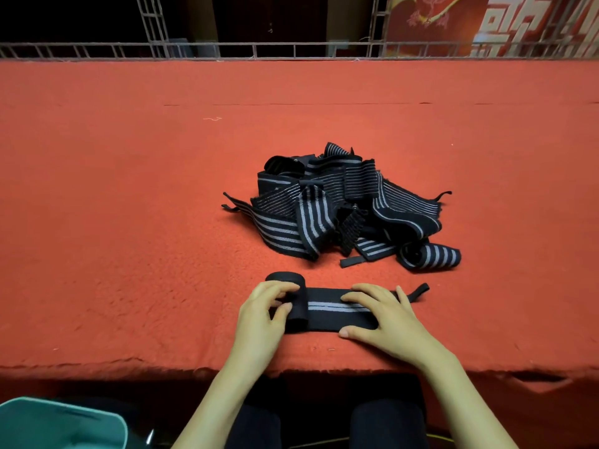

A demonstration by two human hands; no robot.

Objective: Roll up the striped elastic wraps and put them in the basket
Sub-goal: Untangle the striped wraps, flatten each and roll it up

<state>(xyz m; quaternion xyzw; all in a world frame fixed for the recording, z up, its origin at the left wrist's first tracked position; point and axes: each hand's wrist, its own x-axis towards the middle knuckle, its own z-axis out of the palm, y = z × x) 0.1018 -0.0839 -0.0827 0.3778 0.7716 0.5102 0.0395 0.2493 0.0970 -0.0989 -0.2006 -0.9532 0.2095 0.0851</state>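
Note:
A black elastic wrap with grey stripes lies flat near the front edge of the red cloth, its left end rolled into a thick coil. My left hand grips that coil with curled fingers and thumb. My right hand presses flat on the unrolled part, fingers spread and straight. A thin loop tab sticks out past my right hand. Behind lies a tangled pile of several striped wraps. A teal basket shows at the bottom left, below the table edge.
The red fleece cloth covers a wide table, with its frayed front edge just below my hands. A metal rail runs along the far side. My dark-clothed knees are under the edge.

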